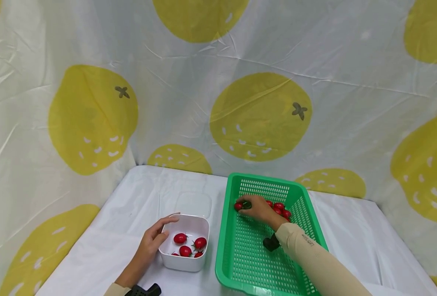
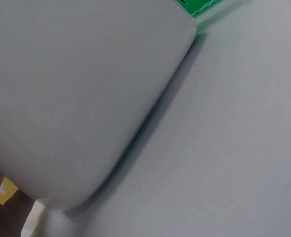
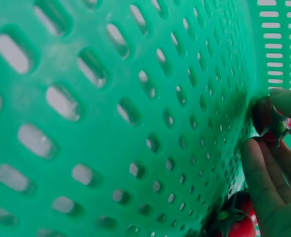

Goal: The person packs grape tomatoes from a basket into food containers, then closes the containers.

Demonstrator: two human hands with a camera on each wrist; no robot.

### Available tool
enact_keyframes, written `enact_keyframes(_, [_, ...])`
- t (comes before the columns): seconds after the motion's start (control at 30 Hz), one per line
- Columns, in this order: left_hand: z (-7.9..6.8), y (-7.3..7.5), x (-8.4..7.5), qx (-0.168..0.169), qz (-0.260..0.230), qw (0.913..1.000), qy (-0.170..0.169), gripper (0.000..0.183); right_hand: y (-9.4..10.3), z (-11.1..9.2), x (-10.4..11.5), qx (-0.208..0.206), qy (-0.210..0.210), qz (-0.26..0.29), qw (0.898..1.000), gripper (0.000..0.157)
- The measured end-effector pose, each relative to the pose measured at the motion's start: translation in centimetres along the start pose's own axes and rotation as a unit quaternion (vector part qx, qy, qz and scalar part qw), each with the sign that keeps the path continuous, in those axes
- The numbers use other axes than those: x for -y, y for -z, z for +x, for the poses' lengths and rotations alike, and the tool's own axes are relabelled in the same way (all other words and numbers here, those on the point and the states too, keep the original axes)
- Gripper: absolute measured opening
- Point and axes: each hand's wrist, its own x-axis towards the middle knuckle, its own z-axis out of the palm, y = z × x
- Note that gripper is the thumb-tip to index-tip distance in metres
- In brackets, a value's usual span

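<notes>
In the head view a white square container point(image 1: 183, 265) stands at the left with several red cherry tomatoes point(image 1: 185, 251) inside. My left hand point(image 1: 149, 244) holds its left side, thumb and fingers at the rim. The container's smooth wall point(image 2: 86, 98) fills much of the left wrist view. Inside a green slotted basket point(image 1: 221, 255), my right hand point(image 1: 257, 209) reaches toward the left wall. Its thumb and fingers pinch a cherry tomato point(image 3: 265, 118) with a green calyx, low in the basket. Another tomato point(image 3: 239, 222) lies just below those fingers.
More cherry tomatoes point(image 1: 279, 207) are bunched in the basket to the right of my right hand, partly hidden by the wrist. A clear plastic lid point(image 1: 193, 203) lies behind the white container. White cloth point(image 1: 129, 218) covers the table, and a lemon-print curtain point(image 1: 174, 102) hangs behind.
</notes>
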Motion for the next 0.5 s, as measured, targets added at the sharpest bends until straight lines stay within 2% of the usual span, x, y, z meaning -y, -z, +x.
enact_keyframes(0.23, [0.01,-0.14,-0.13,-0.002,-0.003,1.0,0.006,0.037,-0.23,0.14,-0.27,-0.006,-0.007,-0.015,1.0,0.029])
enact_keyframes(0.5, [-0.05,-0.11,0.01,-0.007,0.002,0.9999,0.011,0.037,-0.42,0.07,-0.09,-0.004,0.007,-0.032,0.999,0.023])
